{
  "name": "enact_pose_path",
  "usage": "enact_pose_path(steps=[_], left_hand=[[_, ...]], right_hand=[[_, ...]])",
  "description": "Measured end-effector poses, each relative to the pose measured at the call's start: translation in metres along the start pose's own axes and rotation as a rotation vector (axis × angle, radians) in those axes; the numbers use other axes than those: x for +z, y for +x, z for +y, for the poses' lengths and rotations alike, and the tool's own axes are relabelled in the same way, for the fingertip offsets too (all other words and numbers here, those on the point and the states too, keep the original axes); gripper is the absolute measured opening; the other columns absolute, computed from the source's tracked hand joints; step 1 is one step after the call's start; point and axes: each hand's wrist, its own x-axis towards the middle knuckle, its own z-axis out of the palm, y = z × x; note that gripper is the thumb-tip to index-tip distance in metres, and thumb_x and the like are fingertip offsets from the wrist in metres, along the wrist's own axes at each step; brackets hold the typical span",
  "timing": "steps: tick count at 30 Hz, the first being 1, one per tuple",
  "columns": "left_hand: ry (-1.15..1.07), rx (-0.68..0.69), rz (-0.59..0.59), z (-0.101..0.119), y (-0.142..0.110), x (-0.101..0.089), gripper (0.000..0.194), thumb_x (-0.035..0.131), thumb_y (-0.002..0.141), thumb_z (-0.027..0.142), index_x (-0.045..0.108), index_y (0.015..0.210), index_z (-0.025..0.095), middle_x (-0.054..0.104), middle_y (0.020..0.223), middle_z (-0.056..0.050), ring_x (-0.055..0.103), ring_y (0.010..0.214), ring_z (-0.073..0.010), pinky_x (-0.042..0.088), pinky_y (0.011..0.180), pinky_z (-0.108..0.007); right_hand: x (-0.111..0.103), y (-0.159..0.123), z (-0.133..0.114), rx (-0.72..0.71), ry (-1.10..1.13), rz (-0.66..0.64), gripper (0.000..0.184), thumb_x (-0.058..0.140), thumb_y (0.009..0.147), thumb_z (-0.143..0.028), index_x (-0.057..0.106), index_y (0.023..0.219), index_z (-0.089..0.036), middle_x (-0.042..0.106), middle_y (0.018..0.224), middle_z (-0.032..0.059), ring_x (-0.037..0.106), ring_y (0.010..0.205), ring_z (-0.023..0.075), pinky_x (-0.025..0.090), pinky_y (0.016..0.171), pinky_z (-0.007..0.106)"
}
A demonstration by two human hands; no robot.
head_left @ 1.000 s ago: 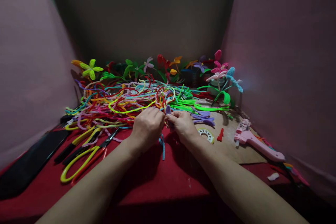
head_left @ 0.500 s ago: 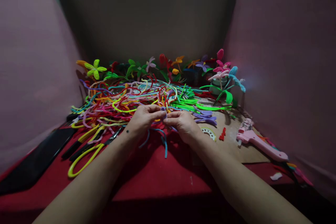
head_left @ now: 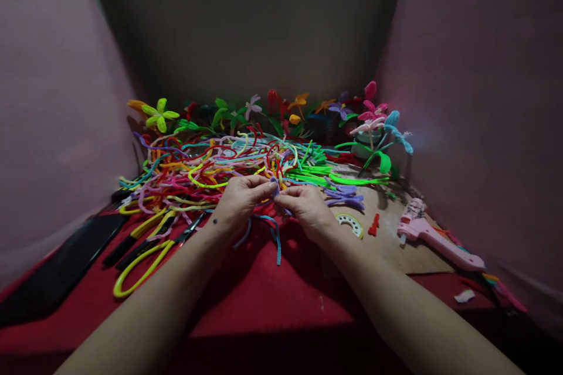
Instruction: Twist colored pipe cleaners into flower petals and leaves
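Note:
Between my two hands is a small purple pipe cleaner piece [head_left: 275, 186], mostly covered by fingertips. My left hand [head_left: 245, 194] pinches its upper part between thumb and forefinger. Just to the right, my right hand [head_left: 303, 205] is closed on its lower end. Both hands are held over the front of a tangled heap of coloured pipe cleaners [head_left: 220, 161]. A blue pipe cleaner [head_left: 276, 240] lies bent on the red cloth below them. Several folded purple pipe cleaner pieces [head_left: 345, 196] rest right of my right hand.
Yellow-handled scissors [head_left: 132, 281] and pliers [head_left: 138, 234] lie at left by a black object [head_left: 65, 266]. On the cardboard [head_left: 396, 255] at right are a pink glue gun [head_left: 440, 240], a tape roll [head_left: 352, 224] and a red piece [head_left: 373, 225]. Pipe cleaner flowers [head_left: 160, 115] line the back.
My fingers have shifted slightly on the purple piece, and a little more of it shows between them. Everything else stays in place.

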Motion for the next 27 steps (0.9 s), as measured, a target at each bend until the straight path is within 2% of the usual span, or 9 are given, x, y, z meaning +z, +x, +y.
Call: enact_pose_path(steps=[5, 10, 12, 15, 19, 24, 27], left_hand=[[0.017, 0.002, -0.025, 0.000, 0.000, 0.000, 0.021, 0.068, 0.063, 0.032, 0.066, 0.066, 0.012, 0.061, 0.060, -0.001, 0.050, 0.054, -0.0096, 0.037, 0.052, -0.022], [-0.093, -0.082, -0.116, -0.005, 0.002, -0.004, 0.021, 0.069, 0.061, 0.030, 0.067, 0.072, 0.012, 0.063, 0.064, -0.003, 0.054, 0.057, -0.0111, 0.041, 0.057, -0.024], [-0.110, -0.104, -0.095, -0.006, 0.003, -0.006, 0.021, 0.069, 0.061, 0.028, 0.067, 0.073, 0.012, 0.063, 0.064, -0.003, 0.055, 0.057, -0.0119, 0.041, 0.057, -0.025], [-0.089, -0.092, -0.061, -0.006, 0.004, -0.006, 0.018, 0.068, 0.061, 0.027, 0.066, 0.070, 0.012, 0.062, 0.062, -0.002, 0.054, 0.054, -0.0109, 0.040, 0.055, -0.024], [-0.059, -0.044, -0.063, -0.003, 0.001, -0.002, 0.014, 0.066, 0.062, 0.026, 0.063, 0.063, 0.013, 0.058, 0.056, 0.001, 0.048, 0.050, -0.0082, 0.036, 0.052, -0.022], [-0.065, -0.061, -0.113, 0.000, 0.000, 0.001, 0.018, 0.067, 0.062, 0.028, 0.067, 0.072, 0.013, 0.063, 0.066, -0.002, 0.053, 0.058, -0.0101, 0.039, 0.058, -0.022], [-0.054, -0.057, -0.103, 0.001, -0.001, 0.003, 0.018, 0.068, 0.061, 0.028, 0.067, 0.069, 0.013, 0.063, 0.064, -0.001, 0.051, 0.056, -0.0093, 0.038, 0.056, -0.021]], right_hand=[[0.001, -0.001, 0.000, -0.015, 0.021, 0.010, 0.020, 0.062, 0.062, -0.027, 0.055, 0.050, -0.012, 0.050, 0.044, -0.0023, 0.039, 0.042, 0.0064, 0.028, 0.046, 0.023], [-0.001, 0.000, -0.002, 0.045, 0.067, -0.025, 0.016, 0.063, 0.058, -0.025, 0.057, 0.051, -0.012, 0.052, 0.045, -0.0012, 0.043, 0.042, 0.0073, 0.033, 0.049, 0.023], [-0.001, -0.001, -0.004, 0.068, 0.122, -0.041, 0.014, 0.063, 0.057, -0.025, 0.060, 0.055, -0.011, 0.054, 0.048, -0.0008, 0.045, 0.043, 0.0077, 0.035, 0.051, 0.024], [0.000, -0.002, -0.007, 0.024, 0.140, -0.042, 0.013, 0.061, 0.059, -0.024, 0.061, 0.058, -0.011, 0.054, 0.050, -0.0008, 0.044, 0.045, 0.0074, 0.035, 0.050, 0.023], [0.003, -0.003, -0.006, -0.029, 0.095, 0.041, 0.009, 0.061, 0.059, -0.021, 0.058, 0.057, -0.012, 0.053, 0.050, -0.0025, 0.043, 0.046, 0.0070, 0.033, 0.049, 0.022], [0.001, 0.002, 0.002, -0.066, -0.025, 0.127, 0.011, 0.056, 0.062, -0.022, 0.058, 0.057, -0.012, 0.052, 0.048, -0.0027, 0.042, 0.046, 0.0069, 0.032, 0.049, 0.021], [-0.001, 0.003, 0.003, -0.094, -0.118, 0.164, 0.015, 0.054, 0.064, -0.024, 0.061, 0.060, -0.011, 0.055, 0.052, -0.0014, 0.043, 0.048, 0.0079, 0.033, 0.050, 0.022]])
